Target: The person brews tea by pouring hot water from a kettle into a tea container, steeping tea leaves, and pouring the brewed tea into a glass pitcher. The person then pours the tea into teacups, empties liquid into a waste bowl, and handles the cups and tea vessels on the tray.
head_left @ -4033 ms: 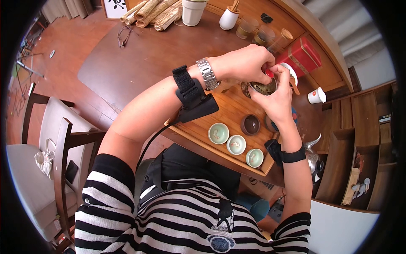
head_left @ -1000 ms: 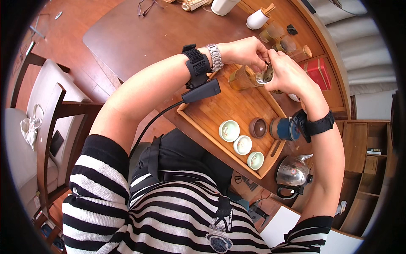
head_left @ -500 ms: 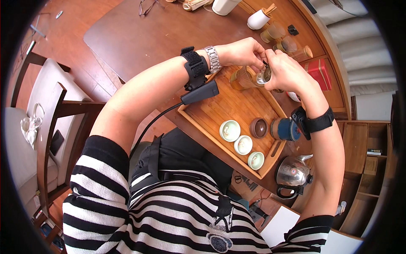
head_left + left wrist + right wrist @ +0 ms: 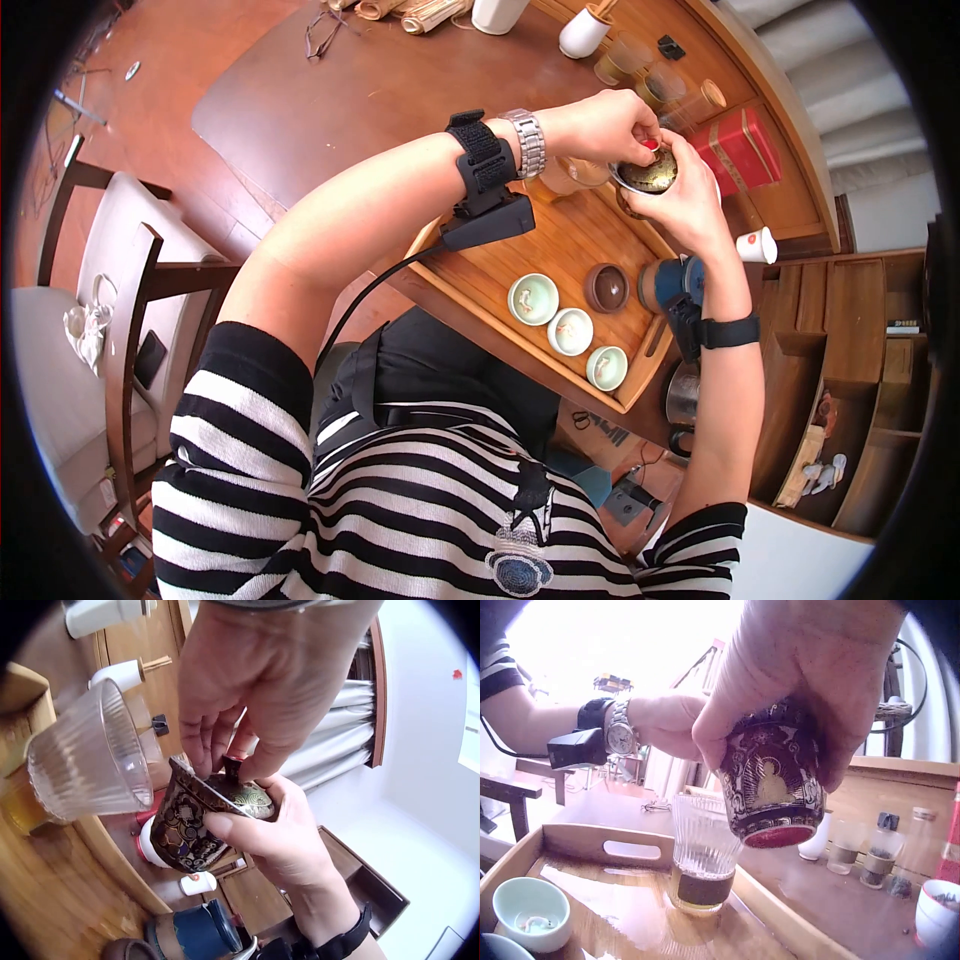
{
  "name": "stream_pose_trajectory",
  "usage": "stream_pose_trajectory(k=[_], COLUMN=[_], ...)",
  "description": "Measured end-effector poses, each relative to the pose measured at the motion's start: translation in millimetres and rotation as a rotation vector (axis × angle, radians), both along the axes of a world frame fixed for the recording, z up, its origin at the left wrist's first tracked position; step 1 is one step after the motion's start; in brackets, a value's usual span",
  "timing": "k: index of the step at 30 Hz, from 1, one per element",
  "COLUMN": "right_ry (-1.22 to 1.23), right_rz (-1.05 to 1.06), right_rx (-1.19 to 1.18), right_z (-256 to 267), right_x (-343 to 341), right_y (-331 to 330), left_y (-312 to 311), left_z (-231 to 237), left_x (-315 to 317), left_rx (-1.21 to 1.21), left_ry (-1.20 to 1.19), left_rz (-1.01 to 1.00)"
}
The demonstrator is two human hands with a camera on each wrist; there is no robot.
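My right hand (image 4: 690,200) grips a dark, gold-patterned lidded tea cup (image 4: 772,776) by its upper rim, thumb on one side and fingers on the other. The cup tilts beside a ribbed glass pitcher (image 4: 705,859) with amber liquid at its bottom. In the left wrist view, the fingers of my left hand (image 4: 247,697) pinch the small knob (image 4: 233,766) of the green-gold lid (image 4: 251,796), which sits in the cup's flared rim. The pitcher stands in the wooden tray (image 4: 490,260). What is inside the cup is hidden under the lid.
Several small bowls stand in the tray: pale green cups (image 4: 533,299) and a brown cup (image 4: 607,288). A blue canister (image 4: 199,934) is at the tray's right end, a steel kettle (image 4: 683,395) beyond. Behind are a red box (image 4: 740,150), a white paper cup (image 4: 757,246) and glass jars (image 4: 660,85).
Half a second ago the cup was tipped further toward the pitcher; now it has turned back, its lid facing up to the head view. The right forearm has swung inward. Both hands keep their hold.
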State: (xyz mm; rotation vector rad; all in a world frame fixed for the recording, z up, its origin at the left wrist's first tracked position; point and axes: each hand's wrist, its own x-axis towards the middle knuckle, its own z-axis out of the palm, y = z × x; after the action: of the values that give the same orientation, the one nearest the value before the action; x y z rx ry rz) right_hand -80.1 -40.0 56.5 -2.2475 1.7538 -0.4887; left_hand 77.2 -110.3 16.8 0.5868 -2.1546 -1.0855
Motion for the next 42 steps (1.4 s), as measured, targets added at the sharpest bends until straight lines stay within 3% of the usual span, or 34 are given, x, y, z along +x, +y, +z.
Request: stream_pose_trajectory(k=[12,24,31,36,42], right_ry=[-0.221,-0.375,-0.412,-0.265,-0.255], right_rz=[-0.268,-0.266,-0.268,-0.283,-0.251], right_rx=[-0.156,-0.295,-0.242,-0.201,-0.017], right_z=[-75,-110,-117,-117,-76], right_x=[-39,-33,-38,-37,-45], right_y=[29,37,43,47,63], left_y=[12,18,24,30,43], left_z=[-24,-31,-37,-34,-31], left_x=[-67,-70,-75,-80,-85], left_rx=[-0.2,-0.241,-0.281,-0.27,-0.315], left_ry=[-0.244,-0.323,-0.365,-0.369,-0.436], left_rz=[-0.004,-0.045,-0.052,-0.09,-0.114])
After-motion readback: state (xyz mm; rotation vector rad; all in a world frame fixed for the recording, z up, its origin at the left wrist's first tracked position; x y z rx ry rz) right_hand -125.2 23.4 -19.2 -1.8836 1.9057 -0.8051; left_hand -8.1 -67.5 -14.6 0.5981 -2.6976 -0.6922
